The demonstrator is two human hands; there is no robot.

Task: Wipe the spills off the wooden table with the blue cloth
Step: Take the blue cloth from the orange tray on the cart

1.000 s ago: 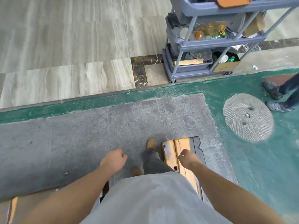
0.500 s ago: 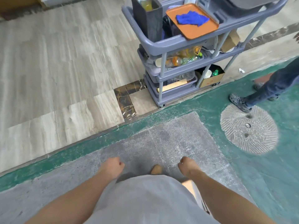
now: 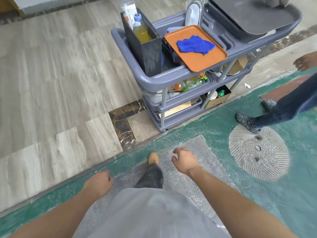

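The blue cloth point(image 3: 195, 45) lies crumpled on an orange tray point(image 3: 202, 63) on the top shelf of a grey three-tier cart point(image 3: 154, 79). My left hand point(image 3: 99, 183) is low at the left, curled into a loose fist with nothing in it. My right hand point(image 3: 184, 160) is ahead of my body, fingers bent and apart, empty, well below and short of the cart. The wooden table is out of view.
On the cart's top shelf stand a dark box point(image 3: 145, 47) with bottles, white plates point(image 3: 193, 12) and a black tray point(image 3: 252, 14). Another person's leg and shoe point(image 3: 247, 121) are at the right, by a round floor cover point(image 3: 259, 152). My own foot point(image 3: 153, 158) steps forward.
The view has advanced toward the cart, which now looks larger and nearer. My right hand has lifted forward and its fingers have spread. The wooden table has dropped out of view.
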